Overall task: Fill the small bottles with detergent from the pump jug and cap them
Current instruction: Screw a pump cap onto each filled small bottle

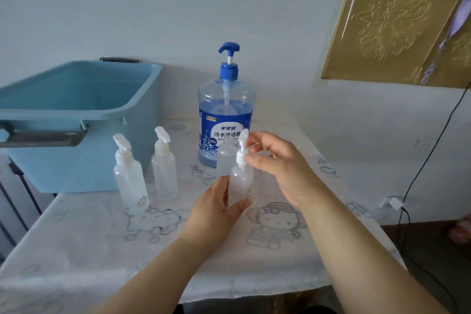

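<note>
My left hand point(216, 208) grips a small frosted bottle point(240, 183) around its lower body. At that bottle's neck my right hand point(275, 160) pinches the white pump cap point(242, 148). Just behind stands another small bottle point(225, 158) with an open neck and no cap. Two capped small bottles stand to the left, one point(131, 181) nearer and one point(164, 168) further back. The big pump jug point(225, 109), holding blue detergent under a blue pump head, stands at the back centre.
A light blue plastic tub point(142, 79) fills the back left of the table. The table wears a white cartoon-print cloth point(102, 237). A black cable point(430, 150) and a white plug hang at the right wall, beside a gold embossed panel point(392, 20).
</note>
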Available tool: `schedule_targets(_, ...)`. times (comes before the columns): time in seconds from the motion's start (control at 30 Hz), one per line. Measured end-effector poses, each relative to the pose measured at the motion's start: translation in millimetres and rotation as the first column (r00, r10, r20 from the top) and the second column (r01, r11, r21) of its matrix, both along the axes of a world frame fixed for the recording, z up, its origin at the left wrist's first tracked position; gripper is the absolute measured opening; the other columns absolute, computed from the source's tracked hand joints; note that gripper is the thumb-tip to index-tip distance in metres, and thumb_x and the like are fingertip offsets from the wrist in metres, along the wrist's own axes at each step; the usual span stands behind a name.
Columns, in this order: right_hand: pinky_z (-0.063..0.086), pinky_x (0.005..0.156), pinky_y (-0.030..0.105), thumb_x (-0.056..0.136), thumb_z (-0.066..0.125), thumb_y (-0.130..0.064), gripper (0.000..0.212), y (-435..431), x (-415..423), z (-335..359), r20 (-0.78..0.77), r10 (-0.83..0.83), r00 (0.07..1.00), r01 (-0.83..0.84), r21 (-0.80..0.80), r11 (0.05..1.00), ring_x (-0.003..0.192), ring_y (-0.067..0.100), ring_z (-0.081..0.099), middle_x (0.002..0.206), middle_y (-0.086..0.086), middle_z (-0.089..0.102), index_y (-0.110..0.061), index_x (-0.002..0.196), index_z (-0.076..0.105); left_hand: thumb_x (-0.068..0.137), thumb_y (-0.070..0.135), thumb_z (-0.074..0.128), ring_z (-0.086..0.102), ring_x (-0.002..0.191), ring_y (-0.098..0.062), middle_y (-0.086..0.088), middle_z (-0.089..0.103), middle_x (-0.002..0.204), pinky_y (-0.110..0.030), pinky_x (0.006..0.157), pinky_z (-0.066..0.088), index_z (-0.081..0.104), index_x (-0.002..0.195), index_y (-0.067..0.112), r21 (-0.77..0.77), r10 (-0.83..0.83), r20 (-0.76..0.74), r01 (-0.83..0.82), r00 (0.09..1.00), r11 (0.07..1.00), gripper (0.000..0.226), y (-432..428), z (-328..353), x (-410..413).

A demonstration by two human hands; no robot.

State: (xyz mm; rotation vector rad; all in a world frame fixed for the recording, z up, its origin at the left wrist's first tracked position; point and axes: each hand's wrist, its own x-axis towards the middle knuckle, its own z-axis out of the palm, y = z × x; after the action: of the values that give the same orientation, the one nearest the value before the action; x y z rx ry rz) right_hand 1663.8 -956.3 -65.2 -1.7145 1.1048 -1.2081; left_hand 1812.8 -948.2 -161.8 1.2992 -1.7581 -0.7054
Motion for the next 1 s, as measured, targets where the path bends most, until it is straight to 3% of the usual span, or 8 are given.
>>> schedule_targets(0.13,0.036,0.077,0.018,0.072,0.069,-0.034,0.040,-5.0,2.4,5.1,-0.053,0.023,0.998,-0.023,-0.004,1.000,0.080,-0.002,0.052,0.087,-0.025,0.061,-0.016,0.107,0.070,0.072,0.063,0.055,0.063,0.085,-0.017,0.002,0.066,0.092,-0.046,0.079,0.051,0.053,0.099,0.031,0.003,0.002,-0.013,-0.002,1.000,1.000,0.042,1.5,0.2,-0.1)
schedule_targets(0.3,0.045,0.090,0.021,0.082,0.072,-0.019,0.010,-7.0,-1.9,0.3,-0.066,0.041,0.997,-0.040,0.018,0.999,0.095,-0.001,0.063,0.107,-0.003,0.071,-0.016,0.092,0.073,0.083,0.051,0.060,0.061,0.082,-0.015,0.005,0.065,0.088,-0.042,0.078,0.051,0.051,0.105,0.035,-0.024,-0.009,-0.007,0.008,1.000,1.000,0.029,5.3,4.1,-1.1)
schedule_targets(0.43,0.046,0.074,0.010,0.085,0.067,-0.012,0.009,-5.8,-2.8,-0.3,0.020,0.070,0.997,-0.070,0.024,0.997,0.090,-0.004,0.064,0.101,-0.005,0.074,-0.020,0.085,0.071,0.085,0.045,0.061,0.056,0.073,-0.013,0.004,0.059,0.078,-0.036,0.071,0.049,0.049,0.105,0.034,-0.047,-0.012,0.021,0.013,1.000,0.999,0.026,3.8,5.8,-0.7)
schedule_targets(0.57,0.050,0.095,0.027,0.083,0.071,-0.019,0.007,-6.0,-1.8,-4.0,0.008,0.062,0.998,-0.063,0.020,0.998,0.099,0.007,0.066,0.100,-0.003,0.074,-0.026,0.081,0.071,0.085,0.039,0.064,0.042,0.061,-0.011,0.006,0.043,0.067,-0.030,0.062,0.039,0.049,0.099,0.026,-0.061,0.007,0.044,-0.004,0.999,0.998,0.024,6.2,7.5,-1.7)
schedule_targets(0.7,0.047,0.082,0.027,0.070,0.081,-0.029,0.021,-8.8,4.9,-12.4,-0.039,-0.056,0.998,0.052,-0.112,0.992,0.082,0.007,0.058,0.083,-0.009,0.063,-0.026,0.077,0.061,0.085,0.039,0.064,0.039,0.059,-0.009,0.006,0.040,0.066,-0.026,0.057,0.034,0.045,0.092,0.026,-0.056,0.013,0.062,-0.009,0.998,0.998,0.024,7.6,10.2,-1.7)
schedule_targets(0.8,0.044,0.088,0.025,0.062,0.081,-0.046,0.036,-7.5,4.8,-15.3,-0.080,-0.026,0.996,0.022,-0.047,0.999,0.097,0.010,0.058,0.099,-0.007,0.065,-0.030,0.090,0.064,0.086,0.040,0.063,0.036,0.057,-0.007,0.007,0.037,0.065,-0.020,0.053,0.028,0.037,0.081,0.028,-0.066,0.020,0.096,-0.014,0.995,0.998,0.029,9.7,11.5,-1.4)
schedule_targets(0.87,0.045,0.096,0.031,0.063,0.078,-0.042,0.036,-6.6,1.1,-13.4,0.022,0.063,0.998,-0.063,0.009,0.998,0.105,0.013,0.060,0.109,-0.005,0.069,-0.025,0.093,0.069,0.086,0.039,0.063,0.036,0.057,-0.007,0.007,0.037,0.065,-0.019,0.053,0.029,0.040,0.087,0.027,-0.076,0.013,0.104,-0.005,0.994,0.997,0.026,10.2,12.1,-0.8)
schedule_targets(1.0,0.046,0.078,0.028,0.065,0.084,-0.029,0.025,-6.5,9.0,-14.1,0.018,-0.040,0.999,0.041,-0.058,0.997,0.075,0.001,0.058,0.082,-0.008,0.065,-0.029,0.078,0.062,0.087,0.039,0.063,0.036,0.057,-0.007,0.006,0.037,0.065,-0.019,0.054,0.032,0.040,0.090,0.024,-0.071,0.018,0.114,-0.010,0.993,0.997,0.027,10.3,13.3,-1.2)
